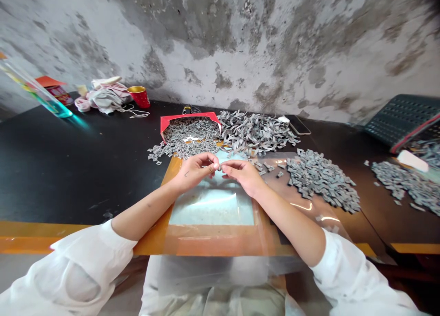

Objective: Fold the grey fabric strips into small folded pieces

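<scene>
As the bench is viewed from the head camera, two bare hands are seen: the left hand (194, 171) and the right hand (242, 176) are curled inward, with the fingertips brought together, and one small pale piece (217, 167) is pinched between them, mostly hidden. Both hands are held just above one orange-framed board (220, 238) under clear plastic. Beyond the board, one red-rimmed tray (189, 117) lies tilted, filled with small grey pieces, and one heap of longer grey strips (257, 132) is piled beside it. Two heaps of folded grey pieces are spread to the right: one near the right hand (319, 180), one farther off (405, 185). On the black table (68, 169), one gold-rimmed red cup (139, 96), one bottle of blue liquid (37, 89), one bundle of cloth (105, 98) and one dark crate (402, 119) are placed well apart.
</scene>
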{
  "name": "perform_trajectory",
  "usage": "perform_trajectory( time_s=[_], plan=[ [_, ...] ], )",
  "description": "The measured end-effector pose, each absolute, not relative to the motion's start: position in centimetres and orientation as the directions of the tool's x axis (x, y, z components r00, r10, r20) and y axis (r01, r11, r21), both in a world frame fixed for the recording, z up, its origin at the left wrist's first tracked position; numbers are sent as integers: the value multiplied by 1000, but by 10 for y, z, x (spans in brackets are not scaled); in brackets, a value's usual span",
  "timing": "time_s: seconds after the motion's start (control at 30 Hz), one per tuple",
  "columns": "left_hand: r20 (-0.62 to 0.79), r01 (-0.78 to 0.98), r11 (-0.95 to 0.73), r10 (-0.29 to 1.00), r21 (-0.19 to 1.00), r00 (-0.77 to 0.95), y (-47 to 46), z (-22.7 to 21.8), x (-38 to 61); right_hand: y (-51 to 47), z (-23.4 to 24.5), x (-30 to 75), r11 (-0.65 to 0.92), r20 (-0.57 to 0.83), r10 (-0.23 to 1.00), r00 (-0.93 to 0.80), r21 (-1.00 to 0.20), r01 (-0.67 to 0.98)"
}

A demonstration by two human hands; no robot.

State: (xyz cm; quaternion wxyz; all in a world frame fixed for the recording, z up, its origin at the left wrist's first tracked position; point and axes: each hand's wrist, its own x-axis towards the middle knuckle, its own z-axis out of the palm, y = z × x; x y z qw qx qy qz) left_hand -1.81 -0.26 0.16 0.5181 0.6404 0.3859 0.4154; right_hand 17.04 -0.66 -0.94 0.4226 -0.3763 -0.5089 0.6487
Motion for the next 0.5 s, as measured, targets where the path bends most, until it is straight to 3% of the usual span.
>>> perform_trajectory(
  time_s=[0.13,0.5],
  plan=[
    [140,34,-169,898,985,417,-2,-2,-21,-7,-8,170,-63,-18,943,-334,-990,-124],
    [218,-98,-195,853,976,475,4,-10,-21,-12,-3,166,-189,-107,925,-364,-962,-197]
  ],
)
